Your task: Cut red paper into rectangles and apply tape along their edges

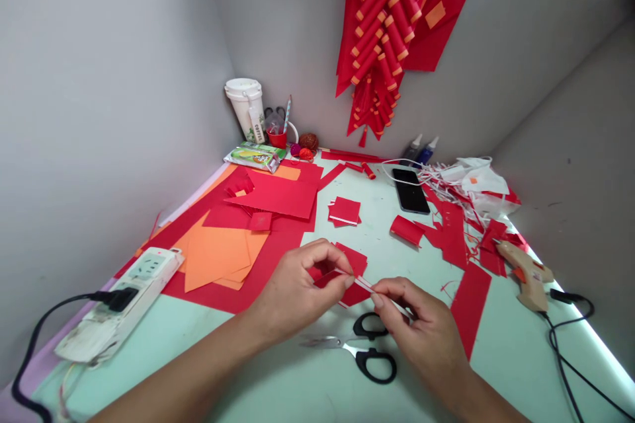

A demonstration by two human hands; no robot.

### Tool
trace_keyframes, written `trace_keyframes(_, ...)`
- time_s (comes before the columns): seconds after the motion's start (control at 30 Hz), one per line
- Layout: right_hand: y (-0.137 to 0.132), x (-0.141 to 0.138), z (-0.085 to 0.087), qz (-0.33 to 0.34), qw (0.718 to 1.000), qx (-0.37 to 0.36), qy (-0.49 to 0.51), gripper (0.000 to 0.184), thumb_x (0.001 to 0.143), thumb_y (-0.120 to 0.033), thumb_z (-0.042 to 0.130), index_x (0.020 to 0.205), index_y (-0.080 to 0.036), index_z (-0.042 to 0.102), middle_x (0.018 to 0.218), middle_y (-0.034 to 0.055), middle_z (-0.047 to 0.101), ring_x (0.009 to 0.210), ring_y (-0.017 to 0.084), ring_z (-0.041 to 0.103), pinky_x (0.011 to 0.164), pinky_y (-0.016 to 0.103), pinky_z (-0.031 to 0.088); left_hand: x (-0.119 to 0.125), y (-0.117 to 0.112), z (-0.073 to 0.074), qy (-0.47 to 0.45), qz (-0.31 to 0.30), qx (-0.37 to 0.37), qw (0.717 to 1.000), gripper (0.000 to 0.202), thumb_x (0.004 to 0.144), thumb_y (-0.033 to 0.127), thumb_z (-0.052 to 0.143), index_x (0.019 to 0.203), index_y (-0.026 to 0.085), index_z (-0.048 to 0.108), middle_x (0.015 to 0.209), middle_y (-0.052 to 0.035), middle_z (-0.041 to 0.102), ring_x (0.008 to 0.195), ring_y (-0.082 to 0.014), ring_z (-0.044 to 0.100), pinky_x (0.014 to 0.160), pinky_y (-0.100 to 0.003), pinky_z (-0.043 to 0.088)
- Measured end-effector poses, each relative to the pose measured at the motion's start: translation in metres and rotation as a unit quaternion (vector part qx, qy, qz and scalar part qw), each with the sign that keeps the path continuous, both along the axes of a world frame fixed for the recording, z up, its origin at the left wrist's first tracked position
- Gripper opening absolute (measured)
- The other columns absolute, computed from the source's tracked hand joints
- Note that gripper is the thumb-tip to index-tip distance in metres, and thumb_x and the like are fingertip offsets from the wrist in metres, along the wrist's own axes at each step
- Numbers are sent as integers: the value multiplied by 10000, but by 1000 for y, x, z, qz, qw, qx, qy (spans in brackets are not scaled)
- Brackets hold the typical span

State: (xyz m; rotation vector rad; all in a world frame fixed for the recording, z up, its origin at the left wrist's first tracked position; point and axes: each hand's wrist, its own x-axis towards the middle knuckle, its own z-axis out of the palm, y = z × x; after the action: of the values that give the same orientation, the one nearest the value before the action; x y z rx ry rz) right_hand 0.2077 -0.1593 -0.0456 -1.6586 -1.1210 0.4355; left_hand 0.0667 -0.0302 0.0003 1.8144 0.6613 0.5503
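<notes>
Between my two hands a thin white strip (364,284) is stretched, and a narrow reddish line shows along it. My left hand (302,284) pinches its left end with thumb and forefinger. Further right, my right hand (421,324) grips the other part between thumb and fingers. Behind and below the strip lie square red paper pieces (358,258), partly covered by my left hand. Black-handled scissors (340,342) rest on the table just below the hands, blades pointing left. A small stack of red squares (344,210) with a white strip along one edge sits farther back.
Orange sheets (218,254) and red sheets (282,195) cover the left side. A power strip (124,304) stands at the left edge. On the right are a phone (411,190), a curled red piece (407,230), paper scraps and a glue gun (526,274). Red paper firecrackers (381,20) hang behind.
</notes>
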Motion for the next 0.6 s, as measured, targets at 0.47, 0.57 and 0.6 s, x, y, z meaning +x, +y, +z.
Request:
trace_keyframes(0.47, 0, 11, -9, 83, 990, 31, -111, 97, 852, -166, 589, 849, -235, 657, 720, -42, 662, 581, 89, 579, 527, 174, 433, 2, 0, 0, 70, -67, -16, 995, 84, 769, 150, 641, 774, 180, 719, 806, -5, 672, 737, -122, 634, 669, -199, 472)
trace_keyframes(0.57, 0, 11, -9, 85, 989, 32, -115, 101, 850, -160, 590, 847, -233, 661, 710, -41, 663, 577, 88, 585, 529, 172, 441, 3, 0, 0, 78, -71, -18, 994, 72, 766, 169, 662, 758, 182, 732, 776, -1, 668, 700, -114, 623, 639, -195, 467)
trace_keyframes(0.6, 0, 10, -8, 82, 990, 35, -111, 102, 848, -157, 589, 846, -230, 661, 711, -39, 665, 578, 87, 587, 531, 170, 444, 3, 0, -1, 80, -74, -20, 994, 69, 766, 176, 669, 757, 182, 737, 770, -1, 666, 692, -111, 618, 630, -193, 465)
